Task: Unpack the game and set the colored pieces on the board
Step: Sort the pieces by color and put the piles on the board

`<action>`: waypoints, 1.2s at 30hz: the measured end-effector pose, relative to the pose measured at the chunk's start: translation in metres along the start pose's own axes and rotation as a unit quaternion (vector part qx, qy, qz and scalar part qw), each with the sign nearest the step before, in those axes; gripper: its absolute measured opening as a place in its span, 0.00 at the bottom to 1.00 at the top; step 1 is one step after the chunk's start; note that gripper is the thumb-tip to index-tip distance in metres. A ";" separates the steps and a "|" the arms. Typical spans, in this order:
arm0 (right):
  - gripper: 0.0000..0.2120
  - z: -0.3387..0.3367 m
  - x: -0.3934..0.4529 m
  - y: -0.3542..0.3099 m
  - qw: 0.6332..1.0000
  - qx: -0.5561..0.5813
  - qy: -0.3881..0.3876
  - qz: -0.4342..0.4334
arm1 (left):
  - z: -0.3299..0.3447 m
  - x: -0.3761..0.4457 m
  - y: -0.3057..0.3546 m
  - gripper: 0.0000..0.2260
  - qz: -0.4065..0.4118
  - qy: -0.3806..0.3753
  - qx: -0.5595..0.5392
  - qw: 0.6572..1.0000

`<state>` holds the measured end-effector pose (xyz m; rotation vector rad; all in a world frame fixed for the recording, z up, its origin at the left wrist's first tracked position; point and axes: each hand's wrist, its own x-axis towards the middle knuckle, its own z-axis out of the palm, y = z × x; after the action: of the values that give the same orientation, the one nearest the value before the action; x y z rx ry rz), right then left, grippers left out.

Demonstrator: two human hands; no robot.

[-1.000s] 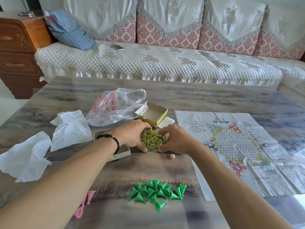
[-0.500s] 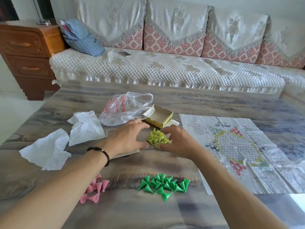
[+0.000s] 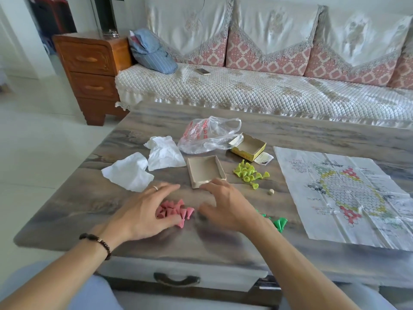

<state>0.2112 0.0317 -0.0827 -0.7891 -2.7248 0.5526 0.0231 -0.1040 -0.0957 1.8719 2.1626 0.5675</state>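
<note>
On the worktop (image 3: 290, 135), two crumpled white tissues (image 3: 143, 168) lie at the left. The left hand (image 3: 145, 211) rests beside the pink pieces (image 3: 173, 210), its grip apart with fingers spread and touching the heap. These cones lie tipped over, points facing various ways. Just right, the right hand (image 3: 228, 205) hovers with fingers loosely curled, grip holding nothing. Beyond it sits an empty box tray (image 3: 204, 171), its long axis running away from the person. Yellow-green pieces (image 3: 248, 173) cluster further right, green pieces (image 3: 279, 222) nearer, then the unfolded paper board (image 3: 344, 193).
</note>
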 end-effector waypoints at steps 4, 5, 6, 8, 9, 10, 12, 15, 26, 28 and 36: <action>0.27 0.015 -0.007 -0.008 0.999 -0.021 -0.025 -0.027 | 0.005 -0.010 -0.011 0.42 -0.014 -0.035 0.029 0.999; 0.29 0.018 -0.008 -0.009 0.999 -0.029 -0.030 -0.032 | 0.007 -0.011 -0.014 0.43 -0.007 -0.023 0.028 0.999; 0.30 0.020 -0.007 -0.010 0.998 -0.036 -0.031 -0.036 | 0.009 -0.012 -0.017 0.42 0.001 -0.007 0.026 1.000; 0.34 0.024 -0.005 -0.013 0.998 -0.046 -0.035 -0.040 | 0.014 -0.014 -0.022 0.36 0.019 0.025 0.025 0.999; 0.36 0.026 -0.003 -0.014 0.997 -0.049 -0.038 -0.043 | 0.015 -0.014 -0.024 0.33 0.027 0.043 0.024 0.998; 0.38 0.029 -0.001 -0.017 0.997 -0.050 -0.041 -0.046 | 0.016 -0.014 -0.026 0.30 0.034 0.057 0.022 0.998; 0.40 0.034 0.004 -0.022 0.996 -0.051 -0.050 -0.050 | 0.018 -0.013 -0.031 0.25 0.044 0.078 0.022 0.996; 0.38 0.043 0.011 -0.028 0.996 -0.049 -0.047 -0.063 | 0.021 -0.011 -0.036 0.18 0.054 0.115 0.047 0.991; 0.12 0.071 0.027 -0.024 0.988 -0.063 0.101 -0.097 | 0.023 -0.002 -0.040 0.07 0.084 0.164 0.060 0.981; 0.12 0.070 0.027 -0.025 0.983 -0.105 0.124 -0.088 | 0.023 -0.001 -0.037 0.13 0.087 0.173 0.080 0.978; 0.12 0.071 0.031 -0.034 0.978 -0.125 0.161 -0.031 | 0.023 -0.002 -0.033 0.14 0.058 0.190 0.131 0.971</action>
<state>0.1458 0.0020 -0.1274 -0.7697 -2.5305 0.0567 0.0032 -0.1062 -0.1310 2.1906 2.4794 0.7488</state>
